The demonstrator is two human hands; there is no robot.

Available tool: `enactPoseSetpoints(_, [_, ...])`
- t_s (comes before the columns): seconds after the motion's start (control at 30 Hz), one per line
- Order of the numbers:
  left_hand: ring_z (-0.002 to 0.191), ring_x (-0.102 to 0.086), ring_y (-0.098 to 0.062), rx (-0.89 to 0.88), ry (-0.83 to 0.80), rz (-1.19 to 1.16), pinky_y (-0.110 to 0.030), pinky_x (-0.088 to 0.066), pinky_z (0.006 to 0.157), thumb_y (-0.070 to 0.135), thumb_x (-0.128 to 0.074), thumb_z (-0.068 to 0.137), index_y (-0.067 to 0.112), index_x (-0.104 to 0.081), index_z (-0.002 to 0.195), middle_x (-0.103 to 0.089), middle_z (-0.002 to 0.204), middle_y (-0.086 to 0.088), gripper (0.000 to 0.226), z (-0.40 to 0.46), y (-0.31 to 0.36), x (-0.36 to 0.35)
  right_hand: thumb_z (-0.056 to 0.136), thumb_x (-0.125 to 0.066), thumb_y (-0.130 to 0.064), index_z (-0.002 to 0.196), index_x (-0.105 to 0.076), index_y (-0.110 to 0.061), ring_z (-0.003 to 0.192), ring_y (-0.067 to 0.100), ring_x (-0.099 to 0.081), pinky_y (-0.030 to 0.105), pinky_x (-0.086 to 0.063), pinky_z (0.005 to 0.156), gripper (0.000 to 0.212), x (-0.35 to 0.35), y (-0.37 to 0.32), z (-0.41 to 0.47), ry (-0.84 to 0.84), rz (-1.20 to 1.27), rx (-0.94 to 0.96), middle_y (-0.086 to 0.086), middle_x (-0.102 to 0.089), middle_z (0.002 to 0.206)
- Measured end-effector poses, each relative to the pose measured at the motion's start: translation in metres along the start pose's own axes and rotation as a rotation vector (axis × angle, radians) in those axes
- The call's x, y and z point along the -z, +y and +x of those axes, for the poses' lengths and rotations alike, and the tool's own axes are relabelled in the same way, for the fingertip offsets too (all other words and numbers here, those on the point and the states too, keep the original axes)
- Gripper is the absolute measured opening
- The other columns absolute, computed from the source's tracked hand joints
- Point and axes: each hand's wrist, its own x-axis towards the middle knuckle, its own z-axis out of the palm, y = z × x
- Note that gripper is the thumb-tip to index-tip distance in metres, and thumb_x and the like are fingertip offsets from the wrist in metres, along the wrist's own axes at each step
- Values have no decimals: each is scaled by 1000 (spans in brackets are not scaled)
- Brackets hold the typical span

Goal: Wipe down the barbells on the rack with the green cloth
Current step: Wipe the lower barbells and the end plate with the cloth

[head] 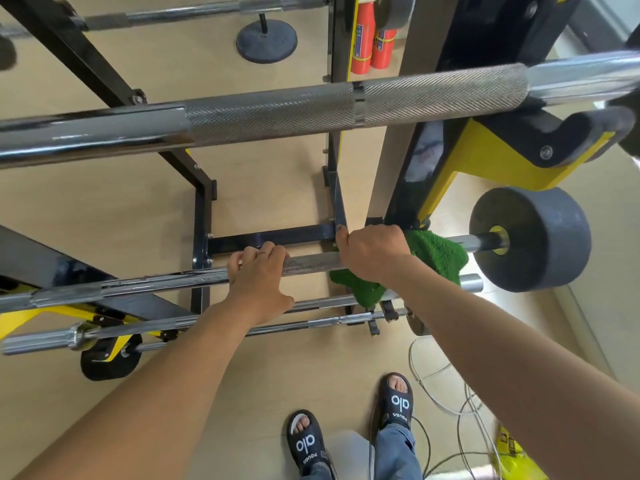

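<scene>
— Where do we have the green cloth [434, 254] right now?

— Under our right hand [372, 252], wrapped over the middle barbell [311, 265] on the rack [481, 157]. The fingers are curled down around cloth and bar together, so the cloth lies between palm and steel. It bunches out past the knuckles toward the black weight plate [530, 237] and hangs below the bar on the near side, toward the wrist.

— And our left hand [258, 278]?

— Bare on the same bar, further left, apart from the cloth. The fingers are hooked over the top of the shaft, closed on it, with a thin ring [262, 253] on one finger. A stretch of knurled steel shows between the two hands.

— What sits around that bar?

— A thick knurled barbell [270, 112] crosses above, close to the camera, resting in a yellow and black hook [561, 140]. Lower bars [207, 320] run beneath our forearms. Beyond the uprights stand two red fire extinguishers [370, 39].

— And down by the floor?

— Our feet in black slides [306, 441], with loose cables [450, 410] lying to the right of them.
</scene>
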Motion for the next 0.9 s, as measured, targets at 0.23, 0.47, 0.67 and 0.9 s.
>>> enactPoseSetpoints(0.23, [115,-37,-17,1,31,-31,-39,-20,105,34,-73,72,31,-42,119,-38,115,11,57,-2,0,0,102,-40,-12,154,-26,-10,64,22,-57,33,-40,54,55,1,-11,9,-99,81,-141,-2,-57,73])
enactPoseSetpoints(0.47, [116,-37,-17,-1,36,-52,-38,-19,104,35,-74,71,30,-43,122,-41,118,10,60,-3,0,0,104,-29,-24,119,-56,-13,119,28,-48,41,-26,117,33,-76,-32,-44,604,381,-251,6,-56,119])
enactPoseSetpoints(0.67, [112,-36,-17,-4,19,-88,-37,-20,102,32,-73,72,31,-43,121,-41,116,10,57,-3,-2,1,104,-31,-22,125,-53,-10,132,29,-40,38,-13,124,32,-80,-29,-41,656,412,-469,8,-52,129])
enactPoseSetpoints(0.9, [116,-34,-16,-23,45,-71,-35,-17,102,27,-73,73,30,-41,117,-42,120,10,55,-3,1,0,103,-29,-21,101,-61,-10,121,28,-47,46,-20,120,34,-66,-68,-17,711,568,-661,4,-59,111])
